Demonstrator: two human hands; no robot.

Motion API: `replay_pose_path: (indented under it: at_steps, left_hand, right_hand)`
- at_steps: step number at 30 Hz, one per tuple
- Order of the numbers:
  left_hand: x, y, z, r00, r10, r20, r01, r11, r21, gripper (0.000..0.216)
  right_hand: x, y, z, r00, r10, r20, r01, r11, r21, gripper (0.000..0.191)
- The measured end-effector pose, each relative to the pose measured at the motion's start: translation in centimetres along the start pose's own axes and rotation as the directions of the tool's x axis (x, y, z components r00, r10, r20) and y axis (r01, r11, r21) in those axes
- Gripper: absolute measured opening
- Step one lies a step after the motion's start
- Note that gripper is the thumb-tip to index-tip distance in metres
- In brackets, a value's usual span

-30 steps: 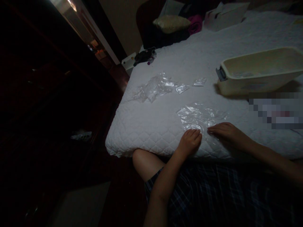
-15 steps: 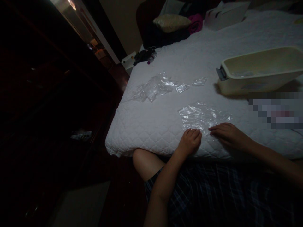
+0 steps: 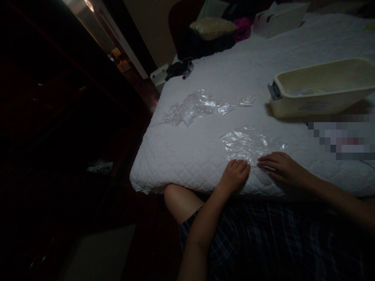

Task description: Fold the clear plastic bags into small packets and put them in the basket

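A crinkled spread of clear plastic bags (image 3: 246, 142) lies on the white quilted bed cover in front of me. My left hand (image 3: 235, 174) is at its near edge, fingers curled down and closed on the plastic; the fingertips are partly hidden. To the right, my right hand (image 3: 279, 167) hovers low by the same edge, fingers stretched out with small gaps between them. Farther off to the left is a heap of clear plastic bags (image 3: 190, 107). Beside that heap lie two smaller folded pieces, one a clear packet (image 3: 225, 109), the other a flat packet (image 3: 247, 101).
A cream plastic bin (image 3: 316, 107) with a grey handle clip stands on the bed (image 3: 170, 156) at the right. At the back are a white box (image 3: 279, 19), a pale cushion (image 3: 212, 28) and a rolled magenta cloth (image 3: 242, 29). The bed's left edge drops to a dark floor.
The fingers of my right hand have spread slightly and shifted a little to the left. My left hand has barely moved. The bags and bin stay in place.
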State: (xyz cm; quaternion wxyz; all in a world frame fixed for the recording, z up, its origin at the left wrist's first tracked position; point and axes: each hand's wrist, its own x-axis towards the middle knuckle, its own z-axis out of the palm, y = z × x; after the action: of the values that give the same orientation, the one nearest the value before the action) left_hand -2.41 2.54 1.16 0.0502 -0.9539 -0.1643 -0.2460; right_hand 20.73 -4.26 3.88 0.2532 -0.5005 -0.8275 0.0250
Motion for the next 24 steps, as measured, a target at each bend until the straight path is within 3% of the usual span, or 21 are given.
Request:
replay_pose_path:
  at_steps: [15,24]
  left_hand:
    - [0.1,0.0,-0.3,1.0,-0.007,0.018,0.007,0.999,-0.032,0.026]
    - [0.0,-0.1,0.0,1.0,0.02,0.003,-0.02,1.0,0.001,0.026]
  right_hand:
    - [-0.6,0.7,-0.2,0.997,0.02,0.071,-0.021,1.0,0.019,0.026]
    - [1.9,-1.1,0.1,0.98,0.197,-0.002,-0.197,0.978,-0.073,0.029]
